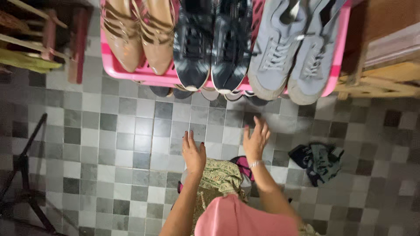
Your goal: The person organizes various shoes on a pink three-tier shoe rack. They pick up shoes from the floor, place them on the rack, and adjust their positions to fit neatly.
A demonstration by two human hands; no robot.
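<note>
Left hand [194, 153] and right hand [256, 140]: both were held open and empty above the tiled floor [122, 144], below a pink shoe rack [337, 52] where grey sneakers [291, 52] were nearest.

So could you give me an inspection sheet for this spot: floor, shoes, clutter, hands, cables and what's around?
Surface: grey checkered tile floor.
Job's things: pink shoe rack holding tan strappy heels, dark sneakers and grey sneakers; more shoe toes show on a lower shelf.
Clutter: dark crumpled cloth bundle on the floor, right of the hands.
Grippers: left hand and right hand both open, empty, raised toward the rack, touching nothing.
Cables: nothing seen.
Surroundings: black tripod legs at left, wooden furniture at right, wooden frame upper left.
</note>
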